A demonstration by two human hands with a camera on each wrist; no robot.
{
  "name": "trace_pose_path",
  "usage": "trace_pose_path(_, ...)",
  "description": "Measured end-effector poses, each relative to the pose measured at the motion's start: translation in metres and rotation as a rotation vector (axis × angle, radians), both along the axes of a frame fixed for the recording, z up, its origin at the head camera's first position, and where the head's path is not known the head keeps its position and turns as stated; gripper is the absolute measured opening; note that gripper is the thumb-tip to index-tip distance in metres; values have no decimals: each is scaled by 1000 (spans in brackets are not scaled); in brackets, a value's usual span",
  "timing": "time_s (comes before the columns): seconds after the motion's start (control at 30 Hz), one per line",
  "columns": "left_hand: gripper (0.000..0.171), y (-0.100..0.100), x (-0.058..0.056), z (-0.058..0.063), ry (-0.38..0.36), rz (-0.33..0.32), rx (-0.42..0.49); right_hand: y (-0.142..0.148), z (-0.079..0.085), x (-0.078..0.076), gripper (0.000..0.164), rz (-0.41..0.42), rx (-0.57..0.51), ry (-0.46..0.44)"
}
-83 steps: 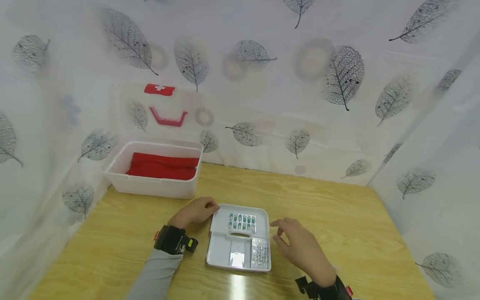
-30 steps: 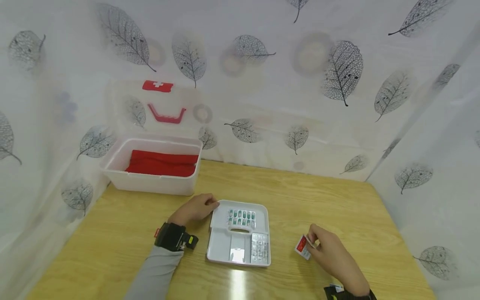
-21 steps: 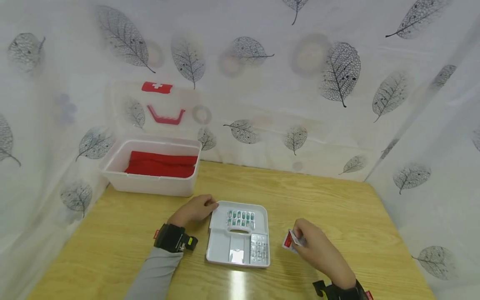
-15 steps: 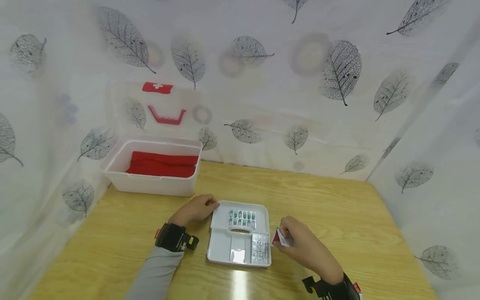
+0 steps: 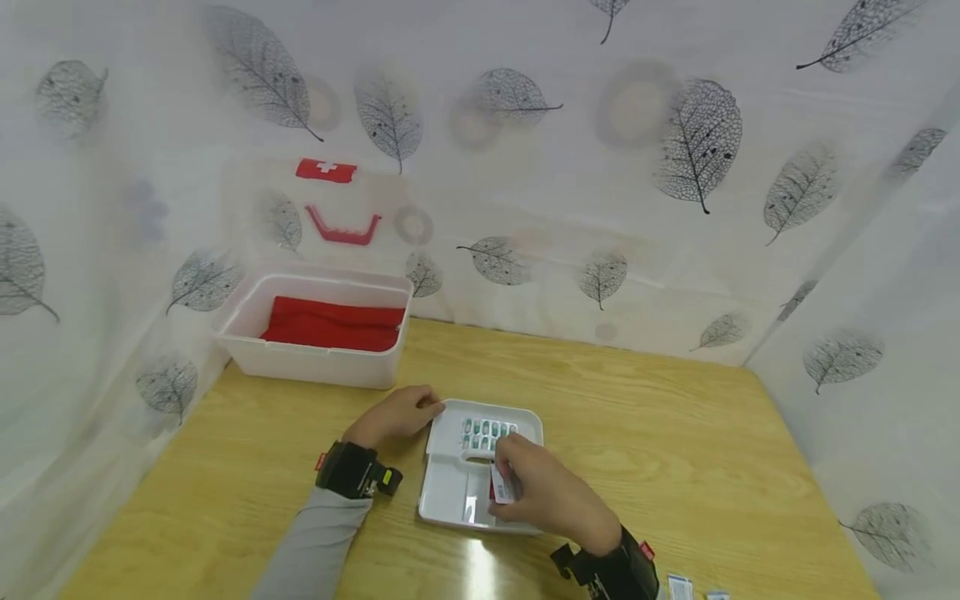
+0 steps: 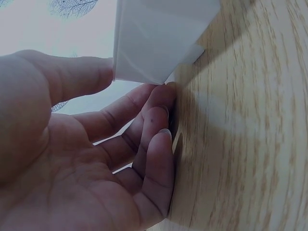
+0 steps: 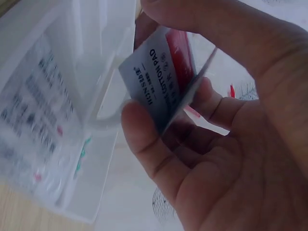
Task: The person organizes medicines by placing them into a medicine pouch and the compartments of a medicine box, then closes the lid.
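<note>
My left hand point(image 5: 397, 414) holds the far left corner of a shallow white plastic case point(image 5: 444, 493); in the left wrist view the thumb point(image 6: 86, 77) presses its edge and the fingers curl beneath the corner. Over the near right part of the case, my right hand point(image 5: 555, 487) pinches white-and-red cotton pad sachets point(image 7: 154, 72) between thumb and fingers, one tilted against another. A blister pack of green-and-white capsules point(image 5: 480, 433) lies in the far half of the case. A silver blister pack point(image 7: 36, 110) in the near right compartment shows in the right wrist view; in the head view my right hand covers it.
Back left stands a translucent white bin point(image 5: 307, 364) with red cloth point(image 5: 337, 323) inside. Its raised lid, with a red handle point(image 5: 343, 236) and cross label point(image 5: 326, 170), is against the leaf-patterned curtain. Small packets point(image 5: 680, 587) lie at the near right table edge.
My right hand left the case's right side, picked up the sachets on the right, then carried them left over the case. My left hand has stayed at the corner.
</note>
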State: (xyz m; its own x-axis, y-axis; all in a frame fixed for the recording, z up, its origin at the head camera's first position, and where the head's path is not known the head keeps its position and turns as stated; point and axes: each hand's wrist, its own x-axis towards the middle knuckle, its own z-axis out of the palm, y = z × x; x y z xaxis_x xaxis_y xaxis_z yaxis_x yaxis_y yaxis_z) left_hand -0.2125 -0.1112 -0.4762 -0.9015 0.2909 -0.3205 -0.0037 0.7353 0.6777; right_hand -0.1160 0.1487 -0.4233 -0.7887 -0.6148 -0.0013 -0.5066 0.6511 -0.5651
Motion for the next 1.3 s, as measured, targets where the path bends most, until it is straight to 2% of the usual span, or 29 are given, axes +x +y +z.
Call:
trace_pose_path(0.17,20,1,-2,-2,-7,-3,-17,-18,-1,-2,41,46,42,5)
trace_pose_path(0.3,20,0,-1,-1,-1,-1,-23,-32,-3,-5,36,58,52,48)
trace_pose_path(0.53,18,0,0,0,7,-10,-7,-50,-12,-2,35,30,89,112)
trace_pose_path(0.73,18,-1,-1,1,-4,-8,-10,-59,-11,2,37,43,151,168)
trace_pose_path(1.1,18,2,2,2,-4,-2,4,-69,-19,8,35,-20,124,156)
trace_pose_path(1.3,18,0,3,1,-16,3,10,-70,-20,11,34,6,143,146)
